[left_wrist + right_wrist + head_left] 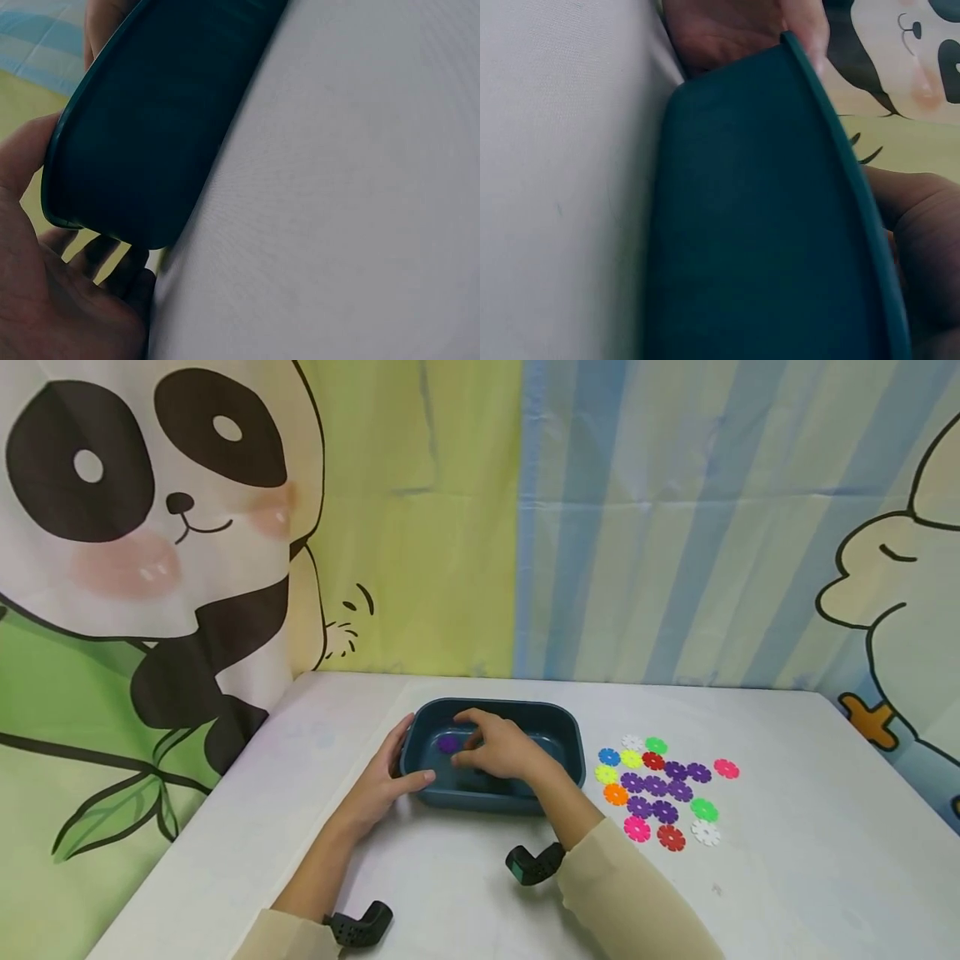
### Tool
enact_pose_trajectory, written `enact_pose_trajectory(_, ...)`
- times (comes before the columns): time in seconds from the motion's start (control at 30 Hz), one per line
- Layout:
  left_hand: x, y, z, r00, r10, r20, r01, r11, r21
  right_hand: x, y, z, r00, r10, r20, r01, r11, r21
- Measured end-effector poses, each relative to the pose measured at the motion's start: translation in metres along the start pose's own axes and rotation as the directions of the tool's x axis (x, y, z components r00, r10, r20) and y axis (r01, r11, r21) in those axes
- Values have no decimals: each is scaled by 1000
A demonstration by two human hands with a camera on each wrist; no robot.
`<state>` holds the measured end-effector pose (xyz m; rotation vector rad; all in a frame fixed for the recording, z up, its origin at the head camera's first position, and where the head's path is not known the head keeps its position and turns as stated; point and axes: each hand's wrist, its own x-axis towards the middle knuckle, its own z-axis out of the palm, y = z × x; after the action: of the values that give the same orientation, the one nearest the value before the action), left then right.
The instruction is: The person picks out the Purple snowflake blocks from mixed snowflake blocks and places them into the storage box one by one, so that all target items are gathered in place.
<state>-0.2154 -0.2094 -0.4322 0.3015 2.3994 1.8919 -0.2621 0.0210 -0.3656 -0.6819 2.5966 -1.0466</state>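
Note:
A dark teal plastic basin (487, 802) sits on the table. My left hand (382, 785) holds its left end, thumb at the near corner of the rim and fingers along the end wall; in the left wrist view the thumb lies over the rim (54, 150). Inside the basin, toward its left end, is a purple disc (448, 743). Just to the right of that disc, my right hand (498, 747) reaches over the basin, thumb and index finger apart and nothing visible between them. The basin wall (757, 217) hides most of the right hand's fingers in the right wrist view.
Several notched plastic discs (656, 786) in purple, red, green, yellow, white and other colours lie flat to the right of the basin. A pink disc (726, 768) lies apart at their right. Printed curtains (420, 568) hang behind the white table (795, 827).

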Motion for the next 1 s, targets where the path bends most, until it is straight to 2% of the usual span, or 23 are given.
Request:
enact_pose_trajectory(0.47, 1, 1, 0, 1000, -10, -7, 10, 1000, 10, -30, 7, -18, 989, -61, -131, 69, 996, 63)
enact_pose_trajectory(0.73, 3, -2, 1, 1000, 2, -6, -2, 1000, 3, -54, 14, -31, 986, -81, -146, 101, 986, 132)
enact_pose_trajectory(1.0, 2, -1, 0, 999, 32, -8, -32, 999, 2, -67, 21, -40, 979, -130, -156, 156, 972, 175)
